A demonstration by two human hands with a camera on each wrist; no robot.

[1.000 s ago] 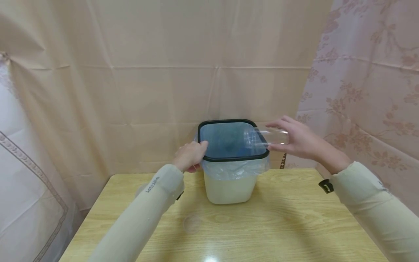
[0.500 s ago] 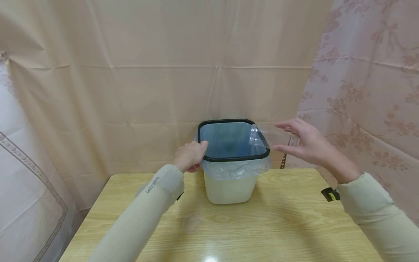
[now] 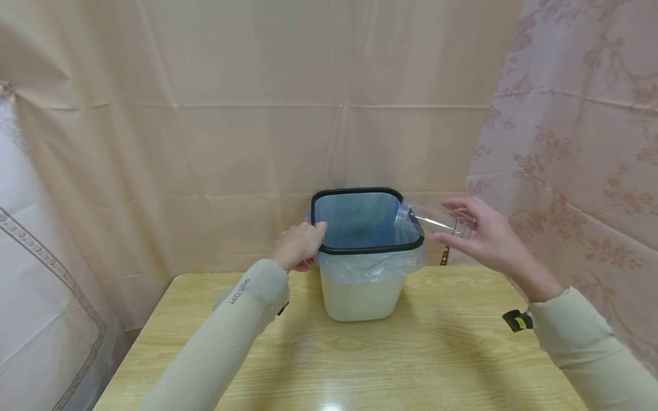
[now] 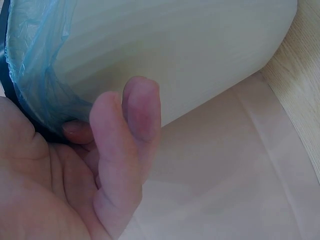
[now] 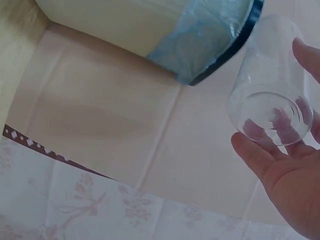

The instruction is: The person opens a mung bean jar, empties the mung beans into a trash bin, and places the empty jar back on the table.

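A cream bin (image 3: pixel 362 297) with a black rim stands on the table, lined with a translucent bluish bag (image 3: pixel 372 265) folded over its edge. My left hand (image 3: pixel 300 242) grips the rim at its left side, thumb on top. In the left wrist view two fingers (image 4: pixel 117 145) of it stick out beside the bin's wall. My right hand (image 3: pixel 485 231) holds a clear bottle (image 3: pixel 432 220) near its base, right of the bin. The bottle lies nearly level, its mouth end over the right rim. The right wrist view shows its round base (image 5: pixel 270 115) against my fingers; it looks empty.
The bin stands near the back of a wood-grain table (image 3: pixel 390 371). A faint clear round shape (image 3: pixel 300 351) lies in front of it. Behind hangs a beige curtain (image 3: pixel 231 171), with a floral cloth (image 3: pixel 576 171) at the right and a white one (image 3: pixel 41 285) at the left.
My right hand has shifted right and slightly down, drawing the bottle partly back from over the bin, and it now holds it nearer the base. My left hand stays on the rim.
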